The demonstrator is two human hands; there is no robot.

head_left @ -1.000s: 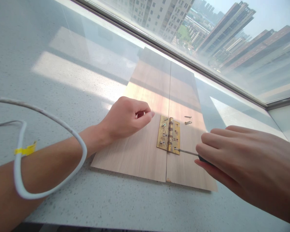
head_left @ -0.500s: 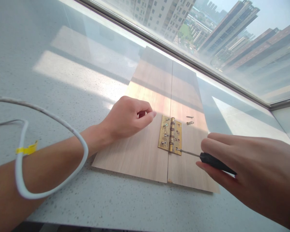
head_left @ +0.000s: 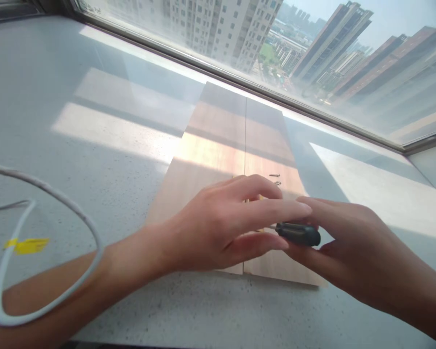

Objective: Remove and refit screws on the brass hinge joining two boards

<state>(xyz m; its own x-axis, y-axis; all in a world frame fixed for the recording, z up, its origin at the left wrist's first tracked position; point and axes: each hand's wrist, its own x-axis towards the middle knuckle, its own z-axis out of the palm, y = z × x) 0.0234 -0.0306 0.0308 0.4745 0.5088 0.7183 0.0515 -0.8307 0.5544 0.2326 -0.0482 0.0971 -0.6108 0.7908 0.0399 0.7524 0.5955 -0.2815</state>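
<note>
Two light wooden boards lie side by side on a grey speckled counter. My left hand reaches across their joint and hides almost all of the brass hinge; only a sliver shows. Its fingers are stretched out, index above and thumb below the front end of a black-handled screwdriver. My right hand holds that handle between thumb and fingers. Two loose screws rest on the right board just beyond my fingers.
A white cable with a yellow tag loops over my left forearm. The window frame runs along the back of the counter, with tall buildings outside. The counter's front edge is close below the boards.
My left hand has left the left board, uncurled and moved right over the hinge to the screwdriver handle. The screwdriver tip has come off the hinge. The camera shifted slightly.
</note>
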